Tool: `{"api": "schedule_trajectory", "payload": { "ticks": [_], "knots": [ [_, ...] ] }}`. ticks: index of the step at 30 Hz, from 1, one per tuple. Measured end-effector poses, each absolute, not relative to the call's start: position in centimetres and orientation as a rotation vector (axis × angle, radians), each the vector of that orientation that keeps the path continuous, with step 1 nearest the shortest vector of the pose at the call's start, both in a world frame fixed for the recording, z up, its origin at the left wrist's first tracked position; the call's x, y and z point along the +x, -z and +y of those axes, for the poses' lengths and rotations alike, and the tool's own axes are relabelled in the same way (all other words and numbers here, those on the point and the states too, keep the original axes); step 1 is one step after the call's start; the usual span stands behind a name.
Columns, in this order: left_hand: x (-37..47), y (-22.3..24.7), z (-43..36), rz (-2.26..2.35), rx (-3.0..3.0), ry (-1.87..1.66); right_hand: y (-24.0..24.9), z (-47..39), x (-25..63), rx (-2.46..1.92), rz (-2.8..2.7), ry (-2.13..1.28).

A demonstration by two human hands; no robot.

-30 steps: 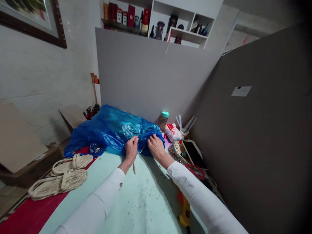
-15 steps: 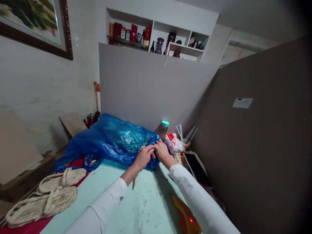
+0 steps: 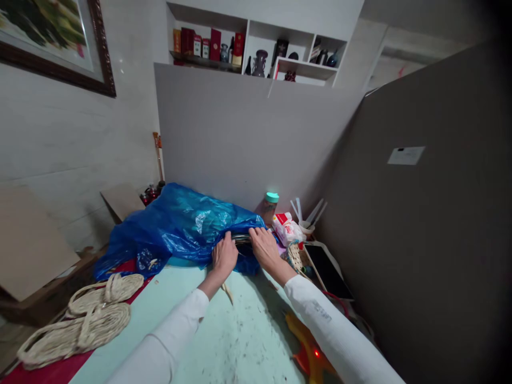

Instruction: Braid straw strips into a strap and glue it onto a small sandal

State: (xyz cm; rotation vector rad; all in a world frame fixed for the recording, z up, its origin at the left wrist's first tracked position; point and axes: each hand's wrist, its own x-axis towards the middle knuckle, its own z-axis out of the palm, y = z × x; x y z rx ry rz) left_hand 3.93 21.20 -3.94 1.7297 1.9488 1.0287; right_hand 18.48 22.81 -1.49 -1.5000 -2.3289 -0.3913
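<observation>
A crumpled blue plastic bag (image 3: 182,224) lies at the far end of the pale green table top (image 3: 240,341). My left hand (image 3: 224,255) grips the bag's near edge, fingers curled, with a pale straw strip hanging below the wrist. My right hand (image 3: 264,246) rests just to the right on the same edge, fingers pressing the plastic. Between the two hands a dark rim (image 3: 241,239) shows under the lifted plastic.
Coils of straw rope (image 3: 82,320) lie at the left on red cloth. A green-capped bottle (image 3: 269,205), a red-and-white packet (image 3: 287,228), a woven basket (image 3: 296,257) and a tablet (image 3: 327,269) crowd the right. Grey partition boards stand behind and to the right. An orange object (image 3: 310,352) sits by my right forearm.
Both hands shifted along the bag's near edge: the left moved right, then back left and lower. The plastic is now lifted, showing a dark rim between the hands.
</observation>
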Motion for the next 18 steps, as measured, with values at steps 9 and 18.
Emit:
{"api": "schedule_trajectory", "payload": {
  "ticks": [9,18],
  "knots": [
    [3.7,3.2,20.7,1.950,1.477,-1.173,0.0,19.0,21.3,-1.421,-1.821,-0.120],
    [3.3,4.4,20.8,1.687,1.217,-1.463,0.1,15.5,25.1,-1.239,-1.257,-0.742]
  ]
}}
